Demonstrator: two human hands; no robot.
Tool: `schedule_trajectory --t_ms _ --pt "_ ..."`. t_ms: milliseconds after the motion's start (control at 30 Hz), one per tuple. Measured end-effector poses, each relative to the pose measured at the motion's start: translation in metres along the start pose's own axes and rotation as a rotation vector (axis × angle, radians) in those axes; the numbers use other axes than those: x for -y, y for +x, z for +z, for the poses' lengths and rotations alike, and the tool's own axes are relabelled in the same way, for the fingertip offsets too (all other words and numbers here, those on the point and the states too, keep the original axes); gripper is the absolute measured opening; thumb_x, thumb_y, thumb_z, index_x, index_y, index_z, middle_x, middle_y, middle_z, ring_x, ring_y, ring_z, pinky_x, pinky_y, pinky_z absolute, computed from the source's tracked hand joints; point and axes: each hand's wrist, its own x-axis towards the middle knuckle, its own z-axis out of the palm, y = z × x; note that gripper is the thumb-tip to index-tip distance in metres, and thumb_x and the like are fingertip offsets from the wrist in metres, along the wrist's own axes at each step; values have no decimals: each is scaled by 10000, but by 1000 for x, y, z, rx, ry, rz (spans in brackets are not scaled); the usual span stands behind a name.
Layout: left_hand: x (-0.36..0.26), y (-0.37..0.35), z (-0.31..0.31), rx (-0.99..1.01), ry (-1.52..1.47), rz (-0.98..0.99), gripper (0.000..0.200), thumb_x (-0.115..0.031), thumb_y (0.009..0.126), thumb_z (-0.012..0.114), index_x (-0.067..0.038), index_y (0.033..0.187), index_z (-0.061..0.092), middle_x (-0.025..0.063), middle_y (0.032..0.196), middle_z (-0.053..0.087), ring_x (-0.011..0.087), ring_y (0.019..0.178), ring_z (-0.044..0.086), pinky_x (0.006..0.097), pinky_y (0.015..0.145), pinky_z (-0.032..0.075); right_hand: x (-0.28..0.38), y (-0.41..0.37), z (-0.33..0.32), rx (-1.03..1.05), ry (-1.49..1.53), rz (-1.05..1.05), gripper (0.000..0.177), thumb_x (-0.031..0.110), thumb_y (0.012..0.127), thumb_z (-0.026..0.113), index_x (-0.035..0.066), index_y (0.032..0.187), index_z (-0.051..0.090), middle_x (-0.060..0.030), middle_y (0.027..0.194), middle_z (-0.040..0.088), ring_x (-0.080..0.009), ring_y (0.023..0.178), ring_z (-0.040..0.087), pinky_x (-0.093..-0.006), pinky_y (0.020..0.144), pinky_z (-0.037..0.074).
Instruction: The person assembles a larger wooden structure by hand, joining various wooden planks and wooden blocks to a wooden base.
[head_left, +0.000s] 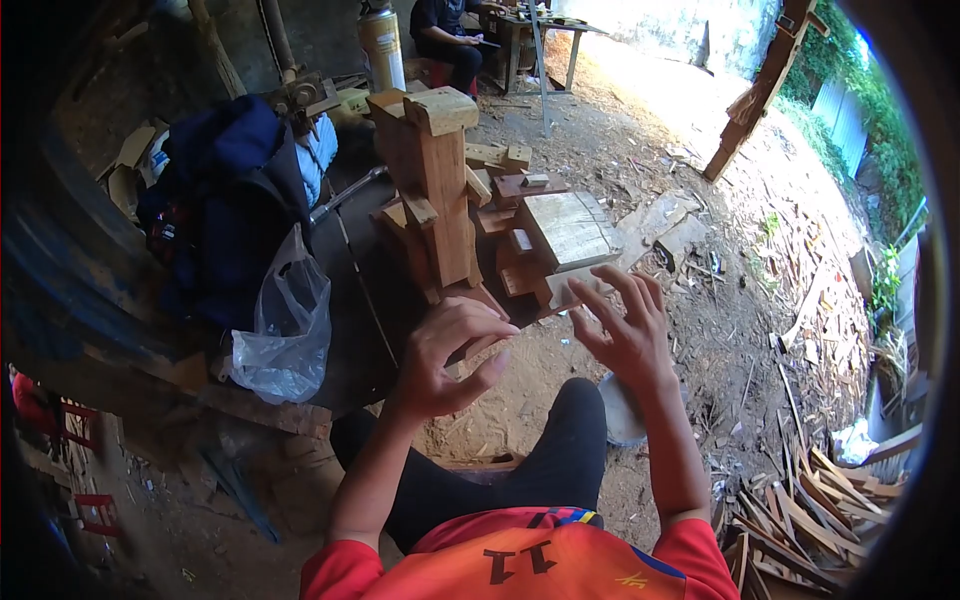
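My left hand (450, 358) is raised in front of me with its fingers curled loosely and nothing in it. My right hand (622, 325) is beside it, fingers spread, palm turned inward, also holding nothing. Both hover just in front of a pile of cut wooden blocks (500, 235). A tall upright block (435, 190) with a square piece on top stands at the pile's left. A flat pale slab (572, 228) lies on the pile's right, right behind my right fingertips. My knees in dark trousers are below the hands.
A clear plastic bag (288, 330) and a dark blue bag (225, 200) lie on the left. A grey bowl (620, 410) sits on the dirt by my right knee. Wood scraps (800, 510) litter the right. Another person (450, 40) sits at a far table beside a metal cylinder (382, 45).
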Motion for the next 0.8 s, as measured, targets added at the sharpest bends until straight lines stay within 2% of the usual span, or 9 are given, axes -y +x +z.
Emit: schedule_trajectory --t_ms 100,200,267,367,400,467,567,667,800 --pt "-1 1 0 -4 -1 6 204 -100 806 712 -72 1005 750 69 994 747 259 1001 700 388 952 535 3 2 -8 21 83 12 597 165 780 826 238 1355 685 -77 1282 627 -260 1110 633 -452 1017 478" --pt "2 0 0 -7 -4 11 201 -112 814 722 -75 1009 752 71 992 746 258 1000 699 388 948 535 1 9 -8 -53 148 33 589 153 779 815 205 1351 684 -95 1266 636 -264 1117 636 -450 997 469" --pt "3 -3 0 -1 -4 7 202 -120 817 727 -75 1012 753 73 991 744 259 998 698 388 943 537 -2 25 -11 -91 145 57 553 138 807 798 164 1346 682 -109 1247 656 -269 1114 648 -439 960 463" --pt "5 -2 1 -5 -12 4 203 -123 817 730 -75 1012 756 76 991 741 263 995 697 388 936 539 -12 63 -10 -149 110 96 461 158 865 780 132 1315 687 -146 1208 690 -306 1138 658 -439 980 475" --pt "5 -2 1 -4 -17 1 203 -123 816 729 -75 1011 757 77 992 740 264 994 697 389 934 540 -19 78 -8 -131 136 103 425 178 891 770 140 1306 688 -129 1200 697 -309 1147 661 -442 992 493" --pt "5 -2 0 -6 -17 8 204 -124 814 729 -75 1009 759 78 992 739 267 993 697 392 930 542 -30 105 -1 -35 228 183 390 218 922 754 158 1302 684 -116 1193 702 -294 1153 668 -440 994 516" --pt "3 -1 0 -10 -23 0 209 -126 807 729 -75 1007 761 81 989 737 271 993 697 397 928 544 -54 146 30 92 310 195 350 288 971 720 167 1296 673 -122 1189 702 -281 1144 680 -440 993 544" --pt "5 -2 0 -12 -29 2 215 -130 800 731 -74 1005 761 83 982 734 277 994 697 401 927 544 -86 181 75 274 266 160 465 393 936 762 141 1316 672 -151 1205 716 -288 1174 681 -445 1010 534" --pt "6 0 -1 -16 -54 6 226 -131 791 736 -73 1009 758 83 970 728 290 996 696 406 925 543 -106 217 128 564 247 145 616 461 873 788 97 1346 634 -186 1237 715 -355 1183 675 -452 998 542"
